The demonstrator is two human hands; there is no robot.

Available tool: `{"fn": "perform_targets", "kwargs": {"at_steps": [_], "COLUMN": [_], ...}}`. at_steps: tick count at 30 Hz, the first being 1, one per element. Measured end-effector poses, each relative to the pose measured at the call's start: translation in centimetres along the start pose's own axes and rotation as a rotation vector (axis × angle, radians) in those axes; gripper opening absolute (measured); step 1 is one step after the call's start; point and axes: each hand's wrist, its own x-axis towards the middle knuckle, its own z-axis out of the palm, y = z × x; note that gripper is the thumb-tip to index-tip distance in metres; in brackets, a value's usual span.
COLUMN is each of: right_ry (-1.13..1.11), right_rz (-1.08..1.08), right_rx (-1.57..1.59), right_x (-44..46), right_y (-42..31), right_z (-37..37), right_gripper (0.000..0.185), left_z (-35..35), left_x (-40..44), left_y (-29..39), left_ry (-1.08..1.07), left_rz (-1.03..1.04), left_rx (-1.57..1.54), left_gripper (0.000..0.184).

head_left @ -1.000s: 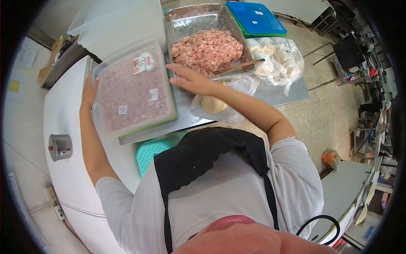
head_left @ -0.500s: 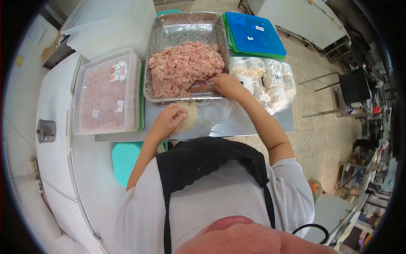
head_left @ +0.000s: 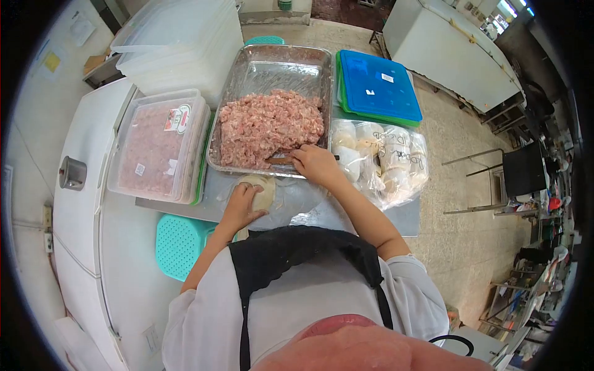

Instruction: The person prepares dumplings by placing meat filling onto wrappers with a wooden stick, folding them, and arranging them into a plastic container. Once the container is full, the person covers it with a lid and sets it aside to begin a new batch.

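Observation:
My left hand (head_left: pixel 240 207) grips the left edge of a thin, pale dough round (head_left: pixel 265 190) on the metal table, its thumb and fingers curled at the rim. Above it, a metal tray (head_left: pixel 284 53) holds a mound of ground meat (head_left: pixel 272 123). At the tray's near right corner, my right hand (head_left: pixel 314 164) is closed round a flat, brownish, blade-like tool (head_left: pixel 279 161). The tool's tip lies against the lower edge of the meat, and a dark end sticks out behind the hand. Its exact kind is unclear.
Left of the tray stands a lidded clear container (head_left: pixel 151 148) of meat, with stacked clear bins (head_left: pixel 179 55) behind. To the right are a clear bag of dough rounds (head_left: pixel 396 157) and blue and green lids (head_left: pixel 380 83). A turquoise perforated stool (head_left: pixel 179 247) stands below the table (head_left: pixel 405 216).
The camera view has tilted, so the tray and table appear lower. My left hand has shifted to the dough round's left edge. My right hand stays at the tray corner with the tool.

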Motion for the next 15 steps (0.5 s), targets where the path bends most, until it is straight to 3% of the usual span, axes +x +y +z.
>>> {"fn": "perform_targets", "kwargs": {"at_steps": [7, 13, 15], "right_ry": [0.012, 0.024, 0.038], "right_rz": [0.013, 0.034, 0.037], "right_rx": [0.003, -0.034, -0.051], "right_x": [0.1, 0.2, 0.3], "right_y": [-0.1, -0.6, -0.3], "right_z": [0.1, -0.1, 0.4], "right_gripper": [0.02, 0.021, 0.02], "left_z": [0.0, -5.7, -8.9], "left_x": [0.7, 1.7, 2.9], "left_y": [-3.1, -0.6, -0.2], "left_ry": [-0.132, -0.233, -0.376], "left_rz": [-0.097, -0.1, -0.061], "left_rx": [-0.138, -0.253, -0.189], "left_gripper": [0.046, 0.034, 0.029]}}
